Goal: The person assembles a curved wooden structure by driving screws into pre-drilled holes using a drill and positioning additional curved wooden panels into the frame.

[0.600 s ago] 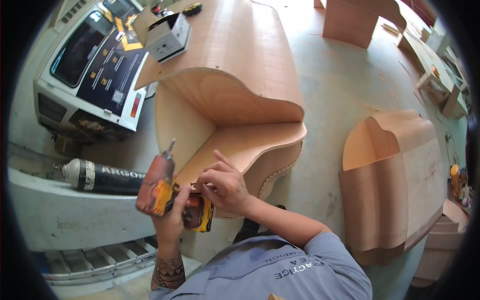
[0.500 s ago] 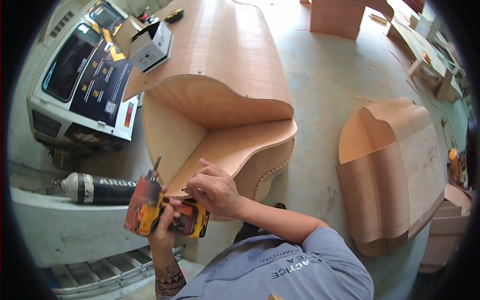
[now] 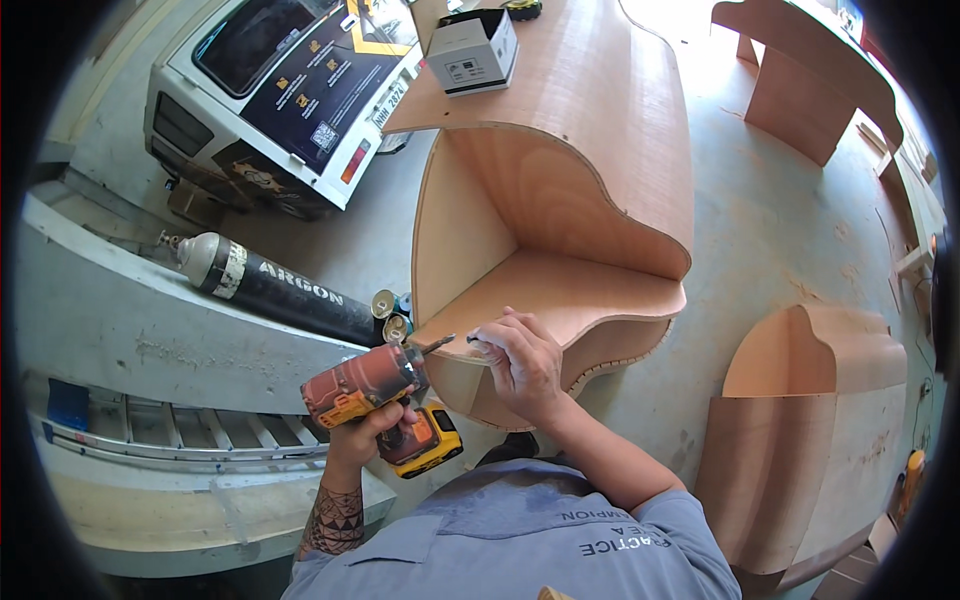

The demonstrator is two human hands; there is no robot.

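Observation:
A red and yellow cordless drill driver (image 3: 362, 382) is in my left hand (image 3: 385, 418), whose fingers wrap round its grip. Its bit points right, toward my right hand (image 3: 528, 365). Thumb and fingertips of that hand pinch a small dark screw (image 3: 473, 339), close to the bit's tip but apart from it. Both hands are over the near edge of a large curved plywood piece (image 3: 590, 290), which has a wavy-edged shelf-like panel and an upright back panel meeting in a corner.
An open white box (image 3: 470, 65) and a tape measure (image 3: 522, 10) sit on top of the plywood. Left are a gas cylinder (image 3: 300, 290), cans (image 3: 392, 325), a ladder (image 3: 200, 425) and a white van (image 3: 250, 110). Another curved plywood piece (image 3: 780, 460) stands at the right.
The drill has swung from pointing up to pointing right, toward the screw. My right hand has moved up and away from the drill's battery. The whole view has shifted.

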